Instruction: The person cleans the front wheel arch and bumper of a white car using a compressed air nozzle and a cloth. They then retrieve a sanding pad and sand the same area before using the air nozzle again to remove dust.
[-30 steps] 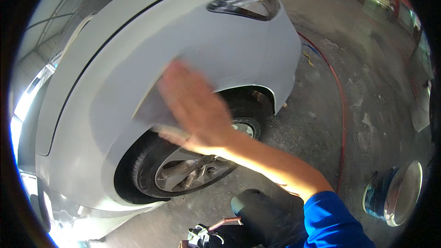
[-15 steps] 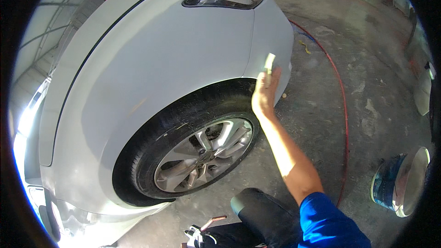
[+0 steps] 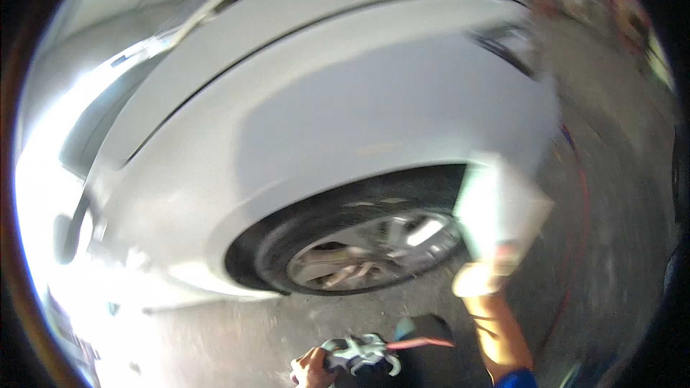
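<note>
My right hand (image 3: 483,279), at the lower right, grips a pale, flat sheet-like piece (image 3: 496,212), greenish-white and smeared by motion. It is raised in front of the tyre's right end. At the lower edge, my left hand (image 3: 310,368) has its fingers curled around the dark end of a grey tool (image 3: 363,348) with hooked metal parts; its kind is unclear. A reddish, hose-like length (image 3: 420,343) runs right from it. Beyond both hands stands a car fender (image 3: 345,111), with a flat grey patch over lighter paint, above the wheel (image 3: 374,251).
A headlight (image 3: 507,47) sits at the fender's far right end. On the concrete floor (image 3: 611,194), a red hose (image 3: 583,208) curves along the right. My dark-clad knee (image 3: 424,330) is at the bottom. Strong glare covers the left side.
My right hand has left the fender's edge by the wheel arch and come down nearer, now showing the pale piece broadside. My left hand has come into view at the tool. The view has swung left.
</note>
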`<state>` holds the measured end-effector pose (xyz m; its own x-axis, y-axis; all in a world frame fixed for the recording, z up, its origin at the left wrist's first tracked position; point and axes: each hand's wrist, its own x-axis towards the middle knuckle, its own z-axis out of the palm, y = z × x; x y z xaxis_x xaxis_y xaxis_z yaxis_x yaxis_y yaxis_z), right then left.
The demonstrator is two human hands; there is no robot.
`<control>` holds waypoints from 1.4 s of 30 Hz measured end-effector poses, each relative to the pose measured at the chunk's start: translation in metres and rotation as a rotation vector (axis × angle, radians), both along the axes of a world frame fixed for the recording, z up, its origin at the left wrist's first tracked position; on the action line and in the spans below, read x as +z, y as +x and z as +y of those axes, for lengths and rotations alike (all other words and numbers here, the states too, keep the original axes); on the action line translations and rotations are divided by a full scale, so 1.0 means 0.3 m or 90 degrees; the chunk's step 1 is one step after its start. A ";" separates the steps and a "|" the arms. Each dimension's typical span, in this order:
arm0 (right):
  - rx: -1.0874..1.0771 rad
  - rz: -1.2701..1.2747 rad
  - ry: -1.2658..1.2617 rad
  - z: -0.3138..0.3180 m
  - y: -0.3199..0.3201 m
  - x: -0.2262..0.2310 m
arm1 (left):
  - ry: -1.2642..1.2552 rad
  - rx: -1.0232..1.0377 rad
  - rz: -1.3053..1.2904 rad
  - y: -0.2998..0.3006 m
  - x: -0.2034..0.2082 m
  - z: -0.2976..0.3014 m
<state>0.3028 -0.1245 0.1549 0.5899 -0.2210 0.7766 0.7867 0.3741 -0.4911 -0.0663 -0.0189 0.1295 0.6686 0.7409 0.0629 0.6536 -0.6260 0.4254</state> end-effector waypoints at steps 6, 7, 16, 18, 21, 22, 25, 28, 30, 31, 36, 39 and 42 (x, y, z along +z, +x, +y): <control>-0.349 -0.330 -0.591 0.078 0.052 0.413 | 0.001 -0.246 -0.029 0.142 0.038 0.016; -0.355 -0.395 -0.631 0.135 0.008 0.436 | -0.006 -0.307 -0.054 0.174 0.055 0.009; -0.146 -0.690 -0.497 0.362 0.051 0.626 | 0.076 -0.267 0.016 0.354 -0.139 -0.048; -0.130 -0.621 -0.431 0.243 0.158 0.553 | -0.046 -0.204 0.024 0.371 -0.116 -0.141; -0.155 -0.601 -0.372 0.070 0.410 0.375 | 0.000 -0.141 0.057 0.429 -0.051 -0.261; -0.095 -0.576 -0.452 -0.047 0.468 0.329 | -0.001 -0.122 0.054 0.441 -0.038 -0.312; -0.022 -0.508 -0.493 -0.245 0.628 0.146 | -0.044 0.010 0.087 0.445 -0.037 -0.450; -0.009 -0.421 -0.526 -0.371 0.803 0.039 | -0.016 0.036 0.073 0.553 0.049 -0.575; -0.004 -0.333 -0.537 -0.431 0.891 0.018 | 0.081 0.043 0.058 0.588 0.047 -0.657; 0.008 -0.273 -0.537 -0.472 0.939 0.025 | 0.075 0.060 0.055 0.599 0.054 -0.698; 0.053 -0.168 -0.428 -0.481 0.980 0.030 | 0.134 0.083 -0.002 0.758 0.255 -0.952; 0.128 -0.250 -0.450 -0.486 0.929 0.097 | 0.180 0.041 -0.007 0.849 0.349 -1.039; 0.111 -0.260 -0.470 -0.502 0.962 0.092 | 0.173 0.023 -0.043 0.905 0.335 -1.039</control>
